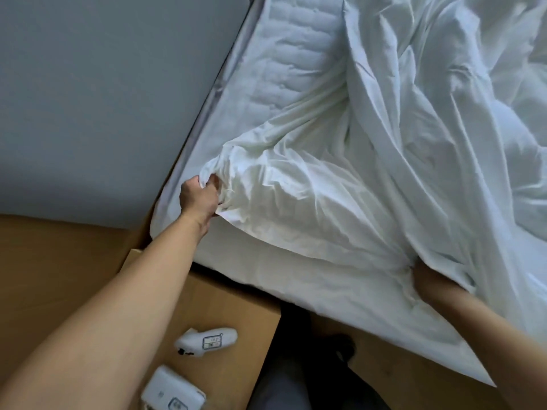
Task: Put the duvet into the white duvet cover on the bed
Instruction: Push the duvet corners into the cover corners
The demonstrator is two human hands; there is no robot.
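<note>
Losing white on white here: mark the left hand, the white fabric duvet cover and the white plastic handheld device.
left hand [199,199]: head view, back of the hand.
white fabric duvet cover [296,187]: head view, bunched corner.
white plastic handheld device [207,340]: head view, its labelled body.

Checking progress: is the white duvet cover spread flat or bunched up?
Bunched. The duvet cover lies in deep creases, one corner gathered in the left hand.

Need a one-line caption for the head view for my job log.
Left hand grips a bunched corner of the white duvet cover; right hand reaches under its folds, grip hidden.
</note>
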